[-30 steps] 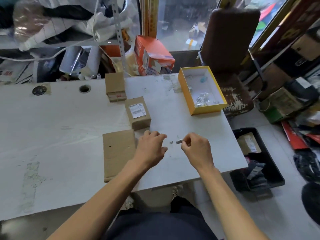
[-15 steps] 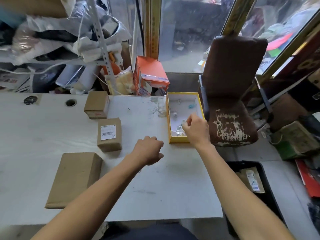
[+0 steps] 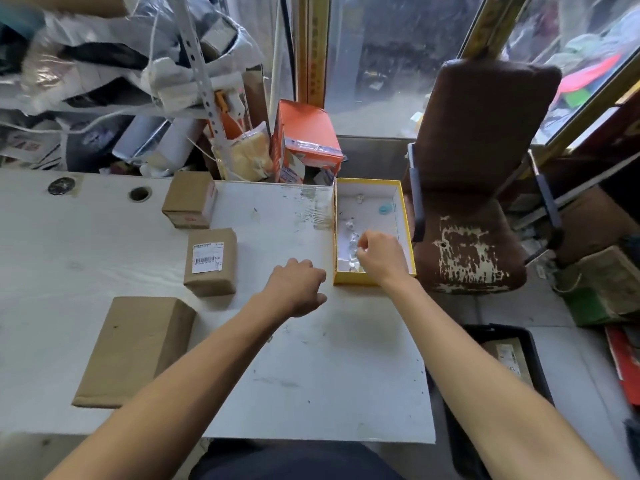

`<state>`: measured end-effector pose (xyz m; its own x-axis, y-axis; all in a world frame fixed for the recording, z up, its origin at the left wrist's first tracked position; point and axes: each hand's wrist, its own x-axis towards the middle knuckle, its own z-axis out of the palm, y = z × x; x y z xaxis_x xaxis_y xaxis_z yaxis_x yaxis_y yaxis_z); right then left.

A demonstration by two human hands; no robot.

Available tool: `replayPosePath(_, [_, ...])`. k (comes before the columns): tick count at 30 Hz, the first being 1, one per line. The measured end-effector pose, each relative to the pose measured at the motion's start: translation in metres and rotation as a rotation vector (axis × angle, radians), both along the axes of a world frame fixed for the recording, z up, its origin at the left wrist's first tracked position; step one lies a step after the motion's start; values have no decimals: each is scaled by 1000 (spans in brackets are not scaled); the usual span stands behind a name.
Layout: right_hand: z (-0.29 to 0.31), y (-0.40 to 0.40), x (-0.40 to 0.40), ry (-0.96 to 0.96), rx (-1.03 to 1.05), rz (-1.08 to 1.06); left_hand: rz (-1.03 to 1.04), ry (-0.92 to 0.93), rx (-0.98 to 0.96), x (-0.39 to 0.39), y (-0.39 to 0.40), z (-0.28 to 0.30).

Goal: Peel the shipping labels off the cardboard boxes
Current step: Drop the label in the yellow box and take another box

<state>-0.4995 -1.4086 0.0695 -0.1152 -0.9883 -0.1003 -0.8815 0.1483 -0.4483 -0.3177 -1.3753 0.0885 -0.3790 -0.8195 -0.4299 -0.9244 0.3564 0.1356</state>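
Head view: middle box (image 3: 211, 261) w/ white barcode label (image 3: 207, 258), text unreadable.

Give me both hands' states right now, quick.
Left hand: curled in a loose fist above the table, holding nothing visible.
Right hand: over the yellow tray, fingers curled; whether it pinches a scrap cannot be told.
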Motion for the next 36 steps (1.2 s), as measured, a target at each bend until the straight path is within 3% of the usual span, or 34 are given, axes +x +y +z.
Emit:
replayPosePath(9, [-7,55,108,28,95,208,31,28,-9,74,21,-1])
replayPosePath(21, [-3,139,316,-3,214,295,152,40,-30,307,78,-4])
replayPosePath(25, [-6,151,369,97,293,292,144,12,28,380,91,-15])
replayPosePath(32, [-15,165,380,-7,452,259,39,111,207,390,110,-39])
replayPosePath(36, [-16,144,392,-27,434,281,60,113,108,391,100,-47])
